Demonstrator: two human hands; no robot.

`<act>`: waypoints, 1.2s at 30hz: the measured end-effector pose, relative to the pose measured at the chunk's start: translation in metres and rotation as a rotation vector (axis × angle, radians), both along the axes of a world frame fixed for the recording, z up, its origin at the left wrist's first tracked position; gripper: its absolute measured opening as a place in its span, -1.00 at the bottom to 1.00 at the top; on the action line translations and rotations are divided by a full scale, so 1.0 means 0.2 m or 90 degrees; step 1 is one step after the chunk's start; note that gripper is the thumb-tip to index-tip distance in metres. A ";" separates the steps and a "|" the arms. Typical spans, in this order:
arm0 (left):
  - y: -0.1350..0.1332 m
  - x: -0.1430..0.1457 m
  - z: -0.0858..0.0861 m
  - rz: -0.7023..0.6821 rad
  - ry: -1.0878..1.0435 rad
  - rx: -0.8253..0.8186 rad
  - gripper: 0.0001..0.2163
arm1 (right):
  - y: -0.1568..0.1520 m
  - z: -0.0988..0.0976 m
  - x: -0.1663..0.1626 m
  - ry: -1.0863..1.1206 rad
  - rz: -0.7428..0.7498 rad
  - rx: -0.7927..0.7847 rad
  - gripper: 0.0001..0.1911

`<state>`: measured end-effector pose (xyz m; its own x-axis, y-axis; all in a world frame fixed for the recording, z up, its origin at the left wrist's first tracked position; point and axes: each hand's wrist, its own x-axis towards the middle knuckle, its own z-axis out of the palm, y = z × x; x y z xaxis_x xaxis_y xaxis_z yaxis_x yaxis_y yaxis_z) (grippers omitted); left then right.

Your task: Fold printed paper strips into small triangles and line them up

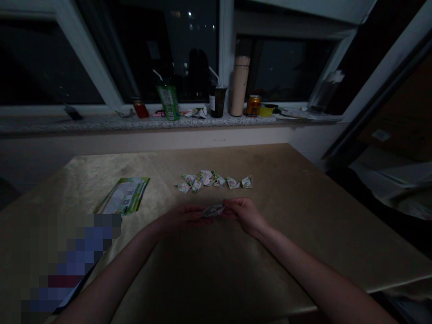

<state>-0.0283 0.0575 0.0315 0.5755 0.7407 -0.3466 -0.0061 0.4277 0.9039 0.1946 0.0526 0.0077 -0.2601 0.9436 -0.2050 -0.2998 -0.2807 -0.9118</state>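
Observation:
Low over the table, a small folded piece of printed paper (213, 210) is stretched between my two hands. My left hand (184, 219) is closed on its left end, with the fingers pointing right. At the other end, my right hand (245, 213) pinches it between thumb and fingers. Just beyond lies a row of small folded paper pieces (206, 177), white and green, several bunched together and two apart on the right. To the left rests a stack of flat green and white printed sheets (123, 195). Dim light hides the exact folds in the held piece.
A tan cloth covers the table (324, 216). A blurred-out patch (77, 256) hides something at the near left. Along the windowsill stand a red jar (141, 109), a green cup (168, 102), a dark cup (217, 101), a tall flask (240, 85) and a can (253, 105).

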 end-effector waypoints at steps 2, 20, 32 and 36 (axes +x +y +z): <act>0.00 0.01 -0.01 0.034 -0.018 -0.008 -0.63 | 0.00 0.00 0.00 0.006 -0.003 0.008 -0.68; -0.01 0.06 -0.06 0.150 -0.033 -0.039 -0.75 | -0.02 -0.01 -0.01 0.115 -0.006 -0.076 -0.76; -0.01 0.07 -0.09 0.140 0.021 0.045 -0.59 | -0.01 -0.01 -0.01 0.086 -0.009 -0.040 -0.75; -0.04 0.09 -0.07 0.175 0.075 0.190 -0.43 | -0.02 0.00 -0.01 0.056 -0.042 -0.024 -0.72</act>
